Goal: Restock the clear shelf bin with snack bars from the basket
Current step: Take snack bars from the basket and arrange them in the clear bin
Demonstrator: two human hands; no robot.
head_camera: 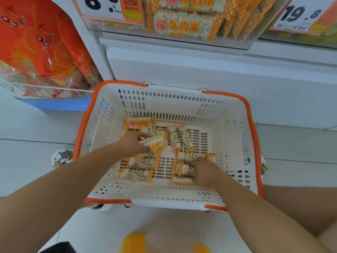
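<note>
A white basket (235, 110) with orange handles stands on the floor below me. Several snack bars (140, 163) in white and orange wrappers lie loose on its bottom. My left hand (132, 143) reaches into the basket and grips a snack bar (155, 141) near the middle. My right hand (206, 170) is down at the front right of the basket, its fingers curled round another bar (187, 170). The clear shelf bin (184, 24) is at the top of the view and holds more of the same bars.
Price tags (300, 13) hang on the shelf fronts. A wire rack of orange snack bags (43, 48) stands at the left. A white shelf base (200, 68) rises behind the basket. Tiled floor surrounds it.
</note>
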